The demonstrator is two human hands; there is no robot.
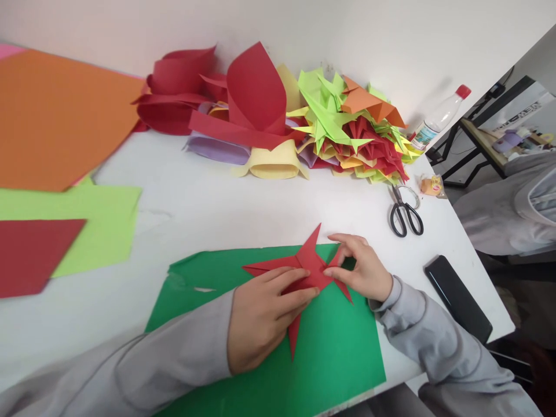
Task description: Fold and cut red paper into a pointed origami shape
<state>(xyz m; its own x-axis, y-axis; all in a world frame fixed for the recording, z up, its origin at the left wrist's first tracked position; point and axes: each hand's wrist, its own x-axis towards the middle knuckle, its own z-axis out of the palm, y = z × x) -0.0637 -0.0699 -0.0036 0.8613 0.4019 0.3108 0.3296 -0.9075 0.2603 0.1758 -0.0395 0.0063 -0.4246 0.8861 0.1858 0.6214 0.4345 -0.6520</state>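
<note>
A folded red paper star (pixel 309 263) with long pointed arms lies on a green sheet (pixel 334 341) at the table's front. My left hand (pixel 264 318) rests across the star's left and lower part, its bent fingers holding the paper down near the centre. At the star's right side, my right hand (pixel 362 263) pinches one red point between thumb and forefinger. That point is partly hidden by the fingers. Another arm of the star pokes out just below the right thumb.
Orange (pixel 65 121), lime (pixel 99 226) and red sheets (pixel 39 255) lie left. Behind are curled red paper (pixel 258 87) and piled folded stars (pixel 330 110). Scissors (pixel 406 214), a tape roll (pixel 412 197), a bottle (pixel 438 119), a small packet (pixel 431 186) and a phone (pixel 458 298) sit right.
</note>
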